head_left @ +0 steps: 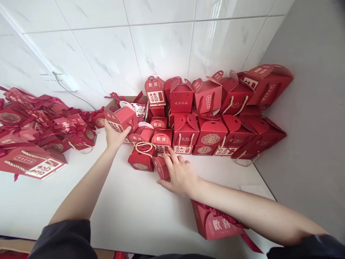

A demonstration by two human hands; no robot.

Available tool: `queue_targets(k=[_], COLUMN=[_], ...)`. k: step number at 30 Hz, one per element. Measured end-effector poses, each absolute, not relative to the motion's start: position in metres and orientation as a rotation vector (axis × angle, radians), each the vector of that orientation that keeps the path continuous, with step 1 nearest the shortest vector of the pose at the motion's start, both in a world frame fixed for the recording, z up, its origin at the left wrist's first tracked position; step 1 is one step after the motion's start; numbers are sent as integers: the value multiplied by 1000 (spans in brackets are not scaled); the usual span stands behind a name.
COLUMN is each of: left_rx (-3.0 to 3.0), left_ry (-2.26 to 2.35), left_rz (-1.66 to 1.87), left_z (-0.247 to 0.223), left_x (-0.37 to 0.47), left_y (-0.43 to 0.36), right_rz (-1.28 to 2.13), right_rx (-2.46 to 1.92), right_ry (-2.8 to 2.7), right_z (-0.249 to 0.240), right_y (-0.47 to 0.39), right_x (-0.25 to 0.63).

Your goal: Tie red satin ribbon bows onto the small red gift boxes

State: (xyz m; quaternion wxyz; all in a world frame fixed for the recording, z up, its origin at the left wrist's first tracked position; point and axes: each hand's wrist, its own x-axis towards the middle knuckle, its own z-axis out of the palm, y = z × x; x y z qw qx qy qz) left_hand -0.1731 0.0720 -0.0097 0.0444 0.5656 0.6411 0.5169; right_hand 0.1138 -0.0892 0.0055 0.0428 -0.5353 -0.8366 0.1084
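My left hand (pixel 116 138) is closed around the sides of a red gift box (pixel 122 118) with white Chinese characters, thumb on its right side. That box is up against the left end of the stacked boxes, above a smaller red box (pixel 142 133). Lower down, my right hand (pixel 181 173) grips a small red gift box (pixel 161 167), fingers over its top and right side and thumb at its near edge. The palm side is hidden. Just left of it sits a red box with a round gold emblem (pixel 140 160) and a cream rope handle (pixel 145 144).
Red gift boxes (pixel 211 135) stand in two tiers along the tiled wall (pixel 164 50), up to a grey panel (pixel 309 108). More ribboned boxes (pixel 45 140) crowd the left of the white table (pixel 118 201). One ribboned box (pixel 215 225) lies under my right forearm. A cable (pixel 72 92) hangs from a wall socket.
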Motion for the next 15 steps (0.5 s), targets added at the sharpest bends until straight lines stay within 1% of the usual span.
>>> queue_targets(k=[3,5,9,12,15], left_rx=[1579,1512,1518,1548,1555], left_ry=[2201,2284,2197,2082,2086], left_rz=[1498,1468,1485,1523,1520], left_z=[-16,-18,-22,-26,-30], left_x=[-164,-160,-160,-161,-156], left_y=[67,62,52,47,42], right_rz=[368,416,434,306,136], right_rx=[-1610,-1535,-1334,-1249,-1303], right_ry=[-2528,-2493,-2404,-2315,-2187], right_z=[10,20,59,96,120], right_y=[-86,-85,-86,-70,-28], right_x=[115,119,128,126,112])
